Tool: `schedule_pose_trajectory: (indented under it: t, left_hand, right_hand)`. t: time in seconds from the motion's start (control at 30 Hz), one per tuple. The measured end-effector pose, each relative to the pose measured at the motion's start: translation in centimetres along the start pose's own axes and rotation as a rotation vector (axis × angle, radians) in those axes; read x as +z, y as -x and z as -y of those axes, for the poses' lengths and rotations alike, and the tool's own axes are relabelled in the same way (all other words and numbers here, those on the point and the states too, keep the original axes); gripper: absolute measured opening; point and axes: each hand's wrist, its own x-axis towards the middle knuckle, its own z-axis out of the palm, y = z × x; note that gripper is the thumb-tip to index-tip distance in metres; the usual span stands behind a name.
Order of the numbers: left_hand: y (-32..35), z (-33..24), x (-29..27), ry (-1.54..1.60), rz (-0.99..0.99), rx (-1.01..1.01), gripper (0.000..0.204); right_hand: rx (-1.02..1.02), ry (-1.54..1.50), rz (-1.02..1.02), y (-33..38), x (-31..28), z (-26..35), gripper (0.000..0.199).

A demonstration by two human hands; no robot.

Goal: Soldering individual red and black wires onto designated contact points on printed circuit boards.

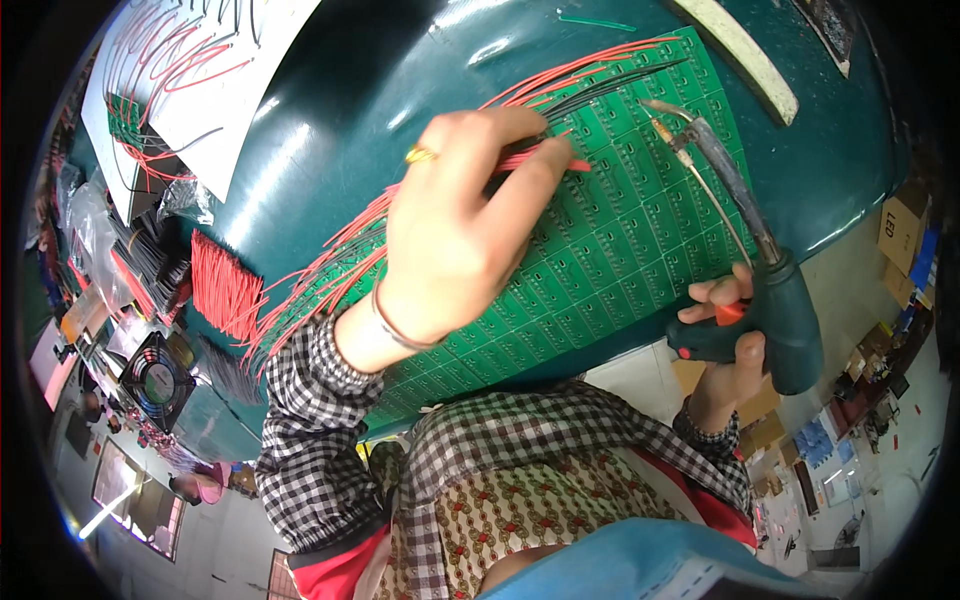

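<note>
A large green panel of many small circuit boards (pixel 610 225) lies on the teal table mat. My left hand (pixel 450 220) is over it, with thumb and fingers pinched round a few red wires (pixel 577 165). Along the panel's far and left edges, more red wires (pixel 560 72) and black wires (pixel 625 80) are laid out in a row, partly hidden by that hand. In my right hand (pixel 718 393) is a dark green soldering gun (pixel 795 325), gripped by its handle at the panel's right side. Its bent metal tip and thin solder feed tube point over the panel's upper right part.
On the left sit a thick bundle of red wires (pixel 222 290), black wires (pixel 155 250) and a small black fan (pixel 158 380). A white sheet (pixel 215 125) carries wired boards at the far left. At the far right lies a pale curved strip (pixel 745 60); a cardboard box (pixel 903 225) stands beyond the table.
</note>
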Motion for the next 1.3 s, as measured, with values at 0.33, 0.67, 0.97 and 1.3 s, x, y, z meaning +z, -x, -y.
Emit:
schedule_pose_trajectory:
  t: [0.33, 0.67, 0.97, 1.3]
  left_hand:
    - [-0.7, -1.0, 1.8, -0.047, 0.062, -0.067, 0.032]
    - [1.1, -2.7, 1.1, 0.018, 0.085, -0.134, 0.032]
    - [0.5, -4.7, -1.3, 0.336, -0.006, -0.358, 0.032]
    - [1.3, 10.5, -19.2, -0.335, -0.321, -0.911, 0.048]
  right_hand:
    - [-0.042, 0.038, 0.023, -0.5, -1.1, -0.4, 0.078]
    - [-0.067, -0.236, 0.025, 1.0, -3.6, -2.2, 0.062]
    - [-0.022, -0.614, 0.146, -3.7, -4.6, 1.9, 0.050]
    - [-0.092, -0.634, 0.280, -5.3, -4.4, 2.3, 0.046]
